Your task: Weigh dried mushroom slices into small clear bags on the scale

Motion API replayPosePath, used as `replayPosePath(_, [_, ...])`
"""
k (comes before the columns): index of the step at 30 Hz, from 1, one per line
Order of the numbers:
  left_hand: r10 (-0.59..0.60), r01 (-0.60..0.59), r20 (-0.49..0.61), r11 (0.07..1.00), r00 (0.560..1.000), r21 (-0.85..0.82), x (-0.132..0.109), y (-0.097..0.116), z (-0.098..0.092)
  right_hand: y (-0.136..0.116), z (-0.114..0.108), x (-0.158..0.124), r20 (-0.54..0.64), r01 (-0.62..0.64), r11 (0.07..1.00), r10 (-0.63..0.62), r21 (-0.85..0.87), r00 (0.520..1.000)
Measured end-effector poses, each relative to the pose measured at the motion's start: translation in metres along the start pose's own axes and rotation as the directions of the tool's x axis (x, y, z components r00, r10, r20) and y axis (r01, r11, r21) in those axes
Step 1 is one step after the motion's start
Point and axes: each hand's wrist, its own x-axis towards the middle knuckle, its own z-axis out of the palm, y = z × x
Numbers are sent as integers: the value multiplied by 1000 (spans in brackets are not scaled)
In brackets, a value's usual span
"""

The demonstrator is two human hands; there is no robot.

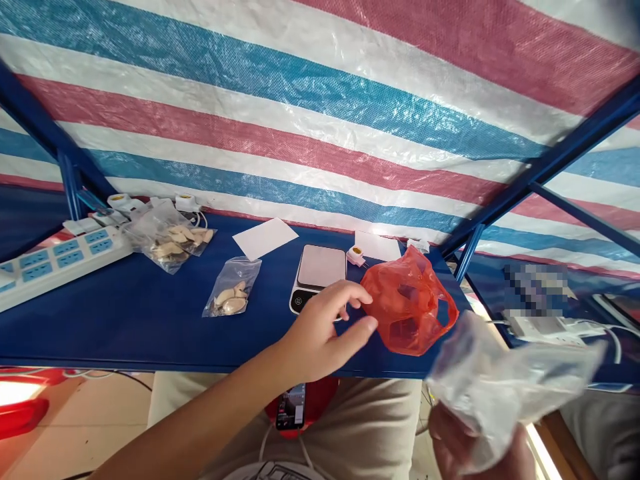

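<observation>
My left hand (323, 337) reaches over the front of a white kitchen scale (321, 265), thumb and fingers apart and nothing held. Its fingertips are close beside a red plastic carrier bag (405, 303); whether they touch it I cannot tell. At the lower right, my right hand (457, 443) grips a clear plastic bag (515, 383), blurred by motion, beyond the table's right end. What the bag contains, if anything, is unclear. Left of the scale lies a small zip bag (233, 290) with pale, flat pieces inside.
A larger clear bag (173, 237) of similar pieces lies by a long power strip (65, 257) on the blue table (165, 327). White papers (265, 238) and a plug-in lamp socket (356, 255) are at the back. A phone (291, 407) rests below the table edge.
</observation>
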Motion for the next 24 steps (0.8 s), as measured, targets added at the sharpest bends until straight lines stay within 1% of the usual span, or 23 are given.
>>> replayPosePath(1, [98, -97, -6, 989, 995, 110, 6, -5, 9, -10, 1, 1, -49, 4, 996, 0, 90, 999])
replayPosePath(2, [188, -187, 15, 960, 982, 207, 12, -10, 20, -18, 6, 1, -86, 11, 984, 4, 176, 996])
replayPosePath(3, [252, -256, 51, 921, 966, 293, 19, -15, 31, -24, 13, 3, -107, 23, 968, 4, 248, 994])
replayPosePath(4, [286, -299, 92, 879, 954, 371, 26, -21, 43, -28, 22, 4, -112, 32, 955, 1, 295, 994])
replayPosePath(6, [309, -340, 148, 787, 939, 514, 40, -31, 64, -33, 39, 8, -112, 34, 930, 8, 367, 994])
replayPosePath(7, [298, -341, 172, 748, 939, 569, 48, -36, 71, -35, 47, 10, -112, 33, 918, 12, 396, 994])
replayPosePath(8, [278, -321, 166, 732, 946, 601, 55, -40, 75, -36, 54, 12, -107, 27, 910, 19, 415, 994])
replayPosePath(10, [247, -282, 143, 739, 958, 611, 67, -46, 76, -36, 63, 15, -76, 13, 905, 22, 426, 997])
replayPosePath(12, [240, -260, 114, 769, 964, 584, 77, -51, 66, -33, 71, 18, -27, -6, 913, 18, 407, 999])
replayPosePath(14, [237, -222, 37, 829, 971, 513, 82, -56, 52, -26, 80, 22, 35, -48, 930, 38, 364, 999])
replayPosePath(15, [226, -195, -20, 876, 974, 441, 83, -59, 46, -20, 85, 24, 65, -79, 941, 61, 330, 996])
replayPosePath(17, [177, -143, -128, 961, 976, 238, 80, -67, 35, -7, 97, 33, 96, -134, 958, 113, 252, 989])
replayPosePath(19, [119, -114, -188, 993, 975, 38, 72, -76, 28, 7, 108, 43, 72, -151, 973, 140, 173, 988])
replayPosePath(21, [81, -101, -186, 990, 979, -99, 63, -84, 24, 16, 116, 55, 1, -84, 992, 84, 95, 996])
replayPosePath(23, [44, -72, -151, 980, 988, -187, 54, -89, 22, 19, 118, 64, -60, 39, 999, -41, -29, 997])
replayPosePath(24, [14, -43, -133, 975, 991, -218, 51, -90, 21, 19, 115, 68, -71, 102, 989, -110, -106, 991])
